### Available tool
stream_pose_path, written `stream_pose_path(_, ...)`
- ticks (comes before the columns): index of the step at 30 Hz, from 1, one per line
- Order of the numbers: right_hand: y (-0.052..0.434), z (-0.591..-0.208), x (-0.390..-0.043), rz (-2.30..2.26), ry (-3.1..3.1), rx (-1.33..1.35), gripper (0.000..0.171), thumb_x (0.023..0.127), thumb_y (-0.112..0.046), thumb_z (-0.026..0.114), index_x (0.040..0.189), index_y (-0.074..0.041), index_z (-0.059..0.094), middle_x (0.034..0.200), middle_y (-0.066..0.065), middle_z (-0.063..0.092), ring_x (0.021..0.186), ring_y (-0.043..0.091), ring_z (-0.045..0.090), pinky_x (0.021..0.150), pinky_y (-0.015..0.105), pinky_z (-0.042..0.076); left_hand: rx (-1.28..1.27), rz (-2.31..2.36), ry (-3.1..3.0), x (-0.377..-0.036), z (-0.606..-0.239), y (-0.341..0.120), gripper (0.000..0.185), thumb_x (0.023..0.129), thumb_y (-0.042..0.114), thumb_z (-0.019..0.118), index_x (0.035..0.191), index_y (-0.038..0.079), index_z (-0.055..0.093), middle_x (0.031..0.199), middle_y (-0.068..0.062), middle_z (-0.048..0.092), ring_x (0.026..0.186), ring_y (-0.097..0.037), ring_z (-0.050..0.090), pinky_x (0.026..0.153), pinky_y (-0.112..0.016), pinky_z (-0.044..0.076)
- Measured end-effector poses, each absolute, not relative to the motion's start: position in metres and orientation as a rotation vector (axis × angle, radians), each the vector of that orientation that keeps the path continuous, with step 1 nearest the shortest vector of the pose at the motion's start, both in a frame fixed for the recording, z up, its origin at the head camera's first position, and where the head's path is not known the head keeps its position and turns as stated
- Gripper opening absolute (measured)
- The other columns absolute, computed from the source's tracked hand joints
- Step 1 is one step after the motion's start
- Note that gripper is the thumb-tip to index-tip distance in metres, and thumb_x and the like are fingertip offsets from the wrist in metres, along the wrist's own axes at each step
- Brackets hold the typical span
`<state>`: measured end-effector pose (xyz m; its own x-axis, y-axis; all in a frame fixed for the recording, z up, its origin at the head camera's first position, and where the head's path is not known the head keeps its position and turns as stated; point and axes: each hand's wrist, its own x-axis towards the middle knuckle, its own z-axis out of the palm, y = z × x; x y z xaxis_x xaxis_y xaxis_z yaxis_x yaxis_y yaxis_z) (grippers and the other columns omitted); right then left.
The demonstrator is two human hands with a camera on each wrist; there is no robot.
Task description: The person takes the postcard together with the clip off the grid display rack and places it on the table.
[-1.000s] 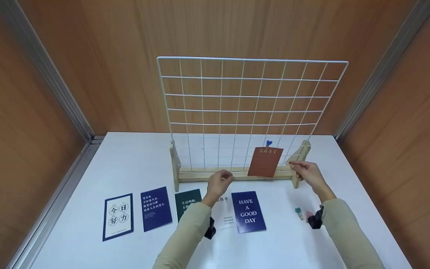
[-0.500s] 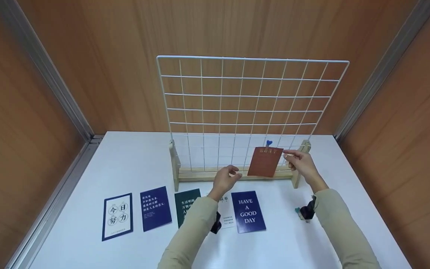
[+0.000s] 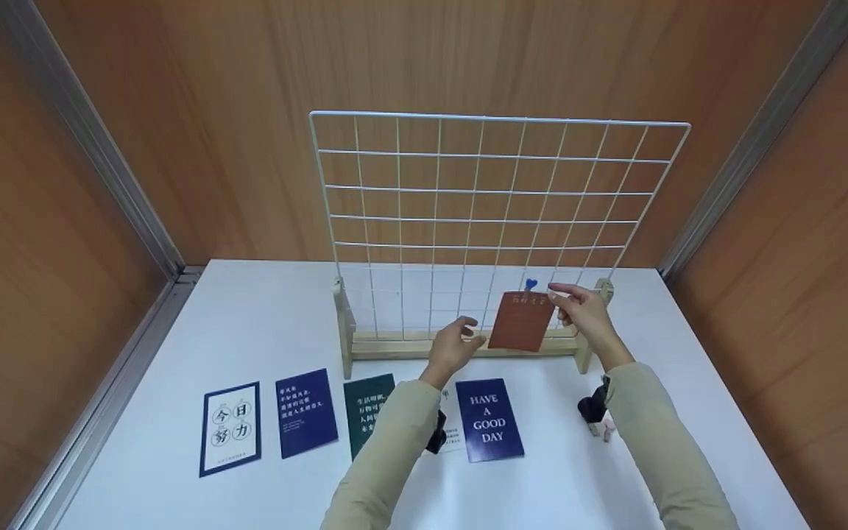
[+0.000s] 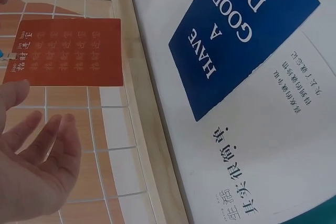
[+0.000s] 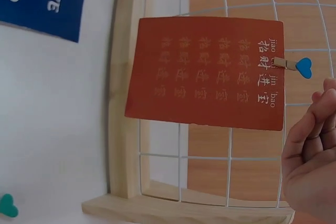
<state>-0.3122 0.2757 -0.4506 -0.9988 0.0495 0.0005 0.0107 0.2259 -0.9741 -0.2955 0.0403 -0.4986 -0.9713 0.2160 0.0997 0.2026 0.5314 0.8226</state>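
Note:
A red card (image 3: 521, 321) with printed characters hangs low on the right of a white wire grid (image 3: 477, 191). A small wooden clothespin with a blue heart (image 5: 303, 67) clips its top edge. My left hand (image 3: 453, 351) is left of the card, fingers loosely bent and apart, nothing held; in the left wrist view its thumb appears near the card's corner. By the card's upper right corner, my right hand (image 3: 587, 318) has bent fingers. The right wrist view shows that hand beside the heart, apart from it, with no object visible in it.
The grid stands in a wooden base (image 3: 394, 349) on a white table (image 3: 262, 316). In front lie a white blue-bordered card (image 3: 230, 428), blue card (image 3: 307, 414), green card (image 3: 369, 405), partly hidden white card (image 4: 262, 145) and HAVE A GOOD DAY card (image 3: 489, 421). Clothespins (image 3: 602, 430) lie right.
My right hand has moved up and left to the red card's upper corner. My left hand has moved right and slightly up, and its fingers have spread. The card still hangs in place.

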Motion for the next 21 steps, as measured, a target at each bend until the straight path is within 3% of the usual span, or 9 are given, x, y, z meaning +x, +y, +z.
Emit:
stream_pose_path(7,0.270,-0.448,-0.318,1.921,-2.426,-0.054,0.037,0.086,-0.018,0.057,0.119,-0.001,0.052,0.068,0.009,0.052,0.052,0.006,0.048,0.049,0.017,0.043,0.350,1.480,2.715,-0.301,-0.495,0.047,0.033,0.084,0.021,0.060,0.114,0.008,0.054,0.101,-0.011,0.059,0.086,-0.021,0.057,0.070,-0.031,0.046)
stream_pose_path(14,0.266,-0.448,-0.323,1.895,-2.422,-0.039,0.037,0.086,-0.016,0.057,0.119,0.000,0.052,0.060,0.002,0.051,0.049,0.005,0.047,0.047,0.016,0.042,0.410,1.533,2.706,-0.313,-0.502,0.053,0.032,0.083,0.024,0.061,0.111,0.009,0.057,0.095,-0.006,0.060,0.083,-0.019,0.057,0.069,-0.032,0.045)
stream_pose_path(21,0.261,-0.447,-0.325,1.911,-2.401,-0.027,0.035,0.086,-0.012,0.057,0.118,0.001,0.053,0.056,0.002,0.050,0.047,0.007,0.048,0.046,0.016,0.042,0.361,1.547,2.709,-0.307,-0.490,0.060,0.026,0.084,0.015,0.060,0.109,0.006,0.058,0.099,-0.010,0.060,0.084,-0.020,0.058,0.072,-0.033,0.045)
